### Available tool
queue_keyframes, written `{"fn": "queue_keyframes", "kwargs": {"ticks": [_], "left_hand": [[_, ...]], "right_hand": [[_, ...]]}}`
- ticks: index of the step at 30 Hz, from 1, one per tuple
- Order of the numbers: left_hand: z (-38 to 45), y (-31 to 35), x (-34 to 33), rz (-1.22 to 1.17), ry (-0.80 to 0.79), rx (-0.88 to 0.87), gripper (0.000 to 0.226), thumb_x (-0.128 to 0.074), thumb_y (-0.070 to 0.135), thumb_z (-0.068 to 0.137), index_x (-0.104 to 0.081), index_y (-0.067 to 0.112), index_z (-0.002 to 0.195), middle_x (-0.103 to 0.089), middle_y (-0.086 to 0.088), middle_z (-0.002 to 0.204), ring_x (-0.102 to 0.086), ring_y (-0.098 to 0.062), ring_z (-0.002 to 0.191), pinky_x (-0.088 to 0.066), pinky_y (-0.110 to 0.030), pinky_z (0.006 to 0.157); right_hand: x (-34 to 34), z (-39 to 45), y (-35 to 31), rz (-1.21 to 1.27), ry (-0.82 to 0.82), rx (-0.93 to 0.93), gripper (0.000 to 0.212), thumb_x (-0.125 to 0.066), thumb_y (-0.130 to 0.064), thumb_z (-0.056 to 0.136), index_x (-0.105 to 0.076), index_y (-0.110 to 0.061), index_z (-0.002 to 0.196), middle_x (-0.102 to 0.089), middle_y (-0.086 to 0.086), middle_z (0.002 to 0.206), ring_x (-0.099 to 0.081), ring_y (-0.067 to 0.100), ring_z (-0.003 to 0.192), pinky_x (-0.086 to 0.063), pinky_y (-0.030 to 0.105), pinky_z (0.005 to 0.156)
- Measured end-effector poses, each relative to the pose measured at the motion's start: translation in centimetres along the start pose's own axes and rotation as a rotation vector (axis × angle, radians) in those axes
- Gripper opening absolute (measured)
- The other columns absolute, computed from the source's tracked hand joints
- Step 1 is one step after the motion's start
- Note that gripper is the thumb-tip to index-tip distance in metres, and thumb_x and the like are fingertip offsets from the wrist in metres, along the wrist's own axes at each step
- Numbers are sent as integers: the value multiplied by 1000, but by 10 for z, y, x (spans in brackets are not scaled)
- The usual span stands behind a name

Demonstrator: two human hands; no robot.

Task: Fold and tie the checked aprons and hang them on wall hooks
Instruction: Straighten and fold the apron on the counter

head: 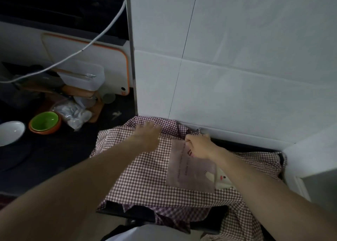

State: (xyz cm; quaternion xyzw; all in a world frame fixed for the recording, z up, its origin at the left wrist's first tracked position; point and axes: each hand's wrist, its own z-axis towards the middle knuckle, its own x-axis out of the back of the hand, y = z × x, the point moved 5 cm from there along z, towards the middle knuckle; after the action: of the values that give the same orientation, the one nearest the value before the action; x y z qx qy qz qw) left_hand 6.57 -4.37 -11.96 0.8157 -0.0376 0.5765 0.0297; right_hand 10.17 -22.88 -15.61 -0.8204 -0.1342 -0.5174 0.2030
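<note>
A purple-and-white checked apron [145,182] lies spread over the dark counter, its top edge bunched against the white tiled wall. It has a plain mauve pocket [184,169] with a small white animal figure at its corner. My left hand [147,136] rests on the apron's upper left part, blurred, with fingers spread toward the wall. My right hand [198,145] is curled and pinches the cloth at the pocket's top edge, close to the wall. The apron's lower edge hangs over the counter's front.
A green bowl in an orange one [44,123] and a white bowl [11,132] stand at the left. Behind them are a plastic bag [73,114], a clear container [85,76], an orange-rimmed board [102,58] and a white cable [76,52]. White tiled wall [237,58] fills the right.
</note>
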Motion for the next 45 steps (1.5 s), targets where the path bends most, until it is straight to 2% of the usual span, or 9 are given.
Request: {"fn": "queue_keyframes", "kwargs": {"ticks": [6,13,18,21,26,33,37,41,45], "left_hand": [[20,86,-23,-82,34,-252,50,-52,31,94,-37,7,135,-42,-13,137,-36,-31,130,-23,-48,115],[50,93,-22,-467,-107,-437,35,-57,38,98,-65,8,115,-68,-9,113,-64,-26,103,-48,-39,93],[61,89,-15,-378,-122,-492,24,-60,24,98,-68,2,103,-69,-10,102,-61,-22,89,-40,-24,75],[65,72,-22,-368,-143,-427,19,-60,26,97,-69,9,93,-62,0,89,-58,-16,83,-42,-24,72],[70,50,-39,-341,-177,-344,19,-61,28,95,-63,15,83,-63,-2,88,-58,-18,82,-47,-30,73],[75,38,-46,-348,-155,-256,15,-60,24,96,-68,13,101,-61,1,96,-57,-16,89,-45,-28,77],[78,33,-50,-309,-196,-227,16,-59,26,96,-68,13,98,-62,1,95,-57,-17,88,-43,-27,74],[78,30,-55,-232,-247,-199,15,-59,27,96,-67,13,96,-58,3,92,-54,-15,86,-38,-25,73],[80,28,-58,-221,-250,-128,22,-58,29,98,-67,9,103,-63,-4,103,-53,-16,89,-43,-27,79]], "right_hand": [[-3,-10,-8,-127,126,49,25,-55,-30,92,-56,-26,117,-68,-2,112,-60,24,109,-23,36,83],[-4,-37,21,358,212,-8,18,-49,-17,100,-63,-14,110,-65,5,112,-62,27,101,-47,40,93],[7,-57,47,552,496,-13,30,-67,-20,89,-54,-14,115,-39,-5,118,-51,7,104,-44,14,88],[-4,-68,81,598,215,-167,47,-73,-38,87,-53,-18,124,-49,-9,124,-53,6,111,-46,19,90],[-34,-93,152,414,-344,-340,26,-80,-48,71,-69,-36,91,-72,-12,94,-68,8,86,-55,31,83],[-46,-107,228,-17,-659,-503,83,-84,-28,57,-54,-23,135,-60,2,129,-58,19,104,-53,34,95],[-27,-107,267,-174,-794,-581,69,-83,-25,66,-60,-12,129,-61,6,121,-58,21,97,-53,27,78],[-6,-96,310,-60,-498,-692,19,-76,-21,70,-66,-15,84,-65,1,87,-62,15,74,-48,23,57],[-13,-89,333,343,-106,-801,17,-73,-25,80,-70,-8,80,-67,8,85,-63,21,74,-44,24,56]]}}
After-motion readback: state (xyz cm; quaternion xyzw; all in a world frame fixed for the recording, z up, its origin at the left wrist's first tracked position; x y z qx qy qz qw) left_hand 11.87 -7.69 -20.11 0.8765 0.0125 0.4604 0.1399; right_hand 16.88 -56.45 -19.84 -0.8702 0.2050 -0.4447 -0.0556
